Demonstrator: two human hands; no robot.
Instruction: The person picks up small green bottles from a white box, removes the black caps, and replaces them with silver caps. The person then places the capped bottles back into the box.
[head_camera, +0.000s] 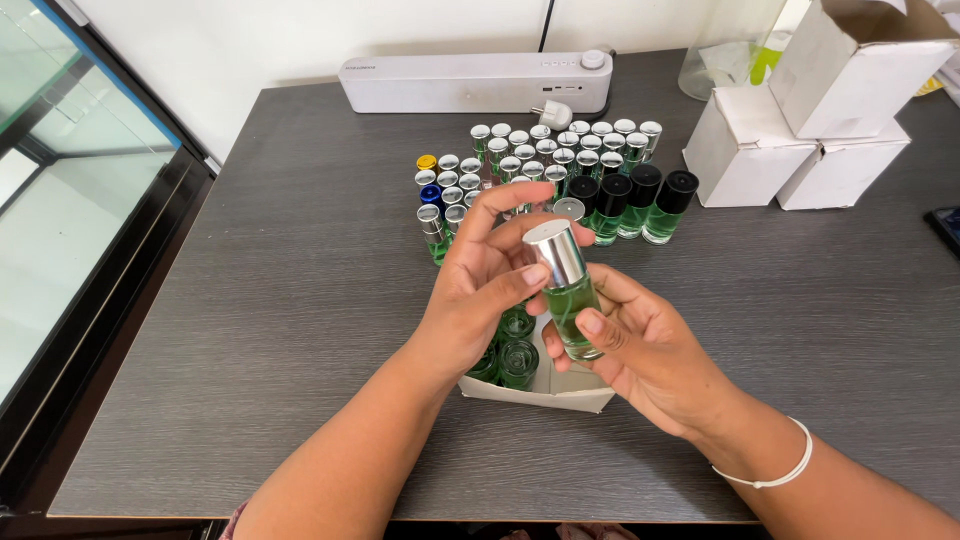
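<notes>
Both hands clasp one small green-filled glass bottle (572, 310): my right hand (640, 350) grips its body. My left hand (480, 290) pinches its silver cap (556, 252).

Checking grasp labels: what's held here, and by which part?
A small green bottle with a silver cap. The right hand grips its glass body; the left hand has thumb and fingers on the cap.
</notes>
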